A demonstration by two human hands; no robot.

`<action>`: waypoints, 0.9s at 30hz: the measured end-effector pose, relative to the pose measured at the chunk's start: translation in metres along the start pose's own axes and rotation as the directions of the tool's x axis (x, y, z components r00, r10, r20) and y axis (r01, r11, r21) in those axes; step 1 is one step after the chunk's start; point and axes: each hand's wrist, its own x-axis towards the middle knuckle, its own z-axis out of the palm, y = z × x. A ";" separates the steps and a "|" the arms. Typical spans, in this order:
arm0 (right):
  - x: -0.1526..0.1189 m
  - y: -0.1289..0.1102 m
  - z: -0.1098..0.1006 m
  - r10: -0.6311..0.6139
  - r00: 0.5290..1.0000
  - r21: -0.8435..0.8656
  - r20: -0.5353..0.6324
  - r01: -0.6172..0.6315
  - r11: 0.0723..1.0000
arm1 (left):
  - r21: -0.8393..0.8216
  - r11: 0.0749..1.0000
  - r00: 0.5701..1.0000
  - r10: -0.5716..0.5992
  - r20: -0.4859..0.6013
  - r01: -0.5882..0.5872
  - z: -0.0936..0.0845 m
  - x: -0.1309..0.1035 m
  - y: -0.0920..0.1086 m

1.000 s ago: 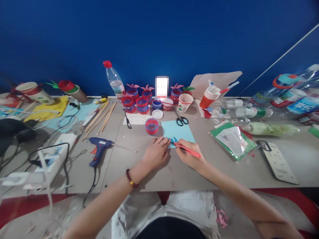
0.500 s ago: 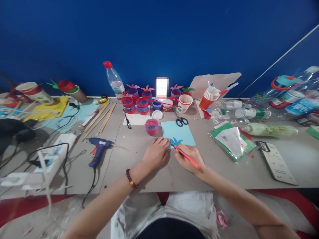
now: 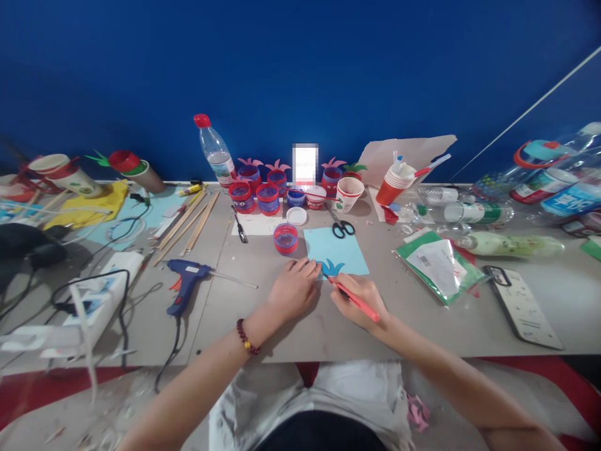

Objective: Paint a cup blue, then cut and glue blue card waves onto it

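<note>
Red pen-like tool (image 3: 365, 306) in right hand (image 3: 369, 293)

Slim and bright, gripped in closed fingers, it slants forward and leftward, tip at a dark-blue leafy shape (image 3: 333, 268) near the light-blue paper's (image 3: 350, 252) edge. Left hand (image 3: 293, 289) lies flat alongside.

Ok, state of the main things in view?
Blue paper: flat, darker leaf shape on it.
Left hand: resting at the paper's corner.
Right hand: closed on red tool.
Scissors: lying flat.
Glue gun: on its side, stick in.
Red-capped bottle: upright, cap on.
Phone: back up.
Near cup: upright, open.
</note>
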 end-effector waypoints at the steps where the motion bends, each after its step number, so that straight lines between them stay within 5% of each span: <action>1: 0.001 0.000 -0.001 0.008 1.000 0.008 0.007 -0.008 1.000 | -0.013 1.000 1.000 -0.004 0.000 0.004 0.000 0.000 0.000; 8: 0.010 0.001 -0.014 0.145 0.988 0.155 0.055 -0.152 0.976 | -0.064 0.998 1.000 -0.019 0.023 0.021 -0.007 0.001 -0.001; 13: 0.010 0.012 -0.024 0.278 0.956 0.376 0.093 -0.292 0.879 | -0.035 0.999 1.000 -0.002 0.014 0.003 -0.003 0.000 -0.002; 19: 0.003 0.025 -0.024 0.258 0.935 0.425 0.244 -0.342 0.838 | -0.039 0.999 1.000 -0.020 0.017 0.021 0.000 0.002 -0.003; 27: -0.001 0.037 -0.021 0.233 0.934 0.400 0.270 -0.328 0.856 | -0.005 1.000 1.000 -0.008 0.008 0.008 0.003 0.001 -0.004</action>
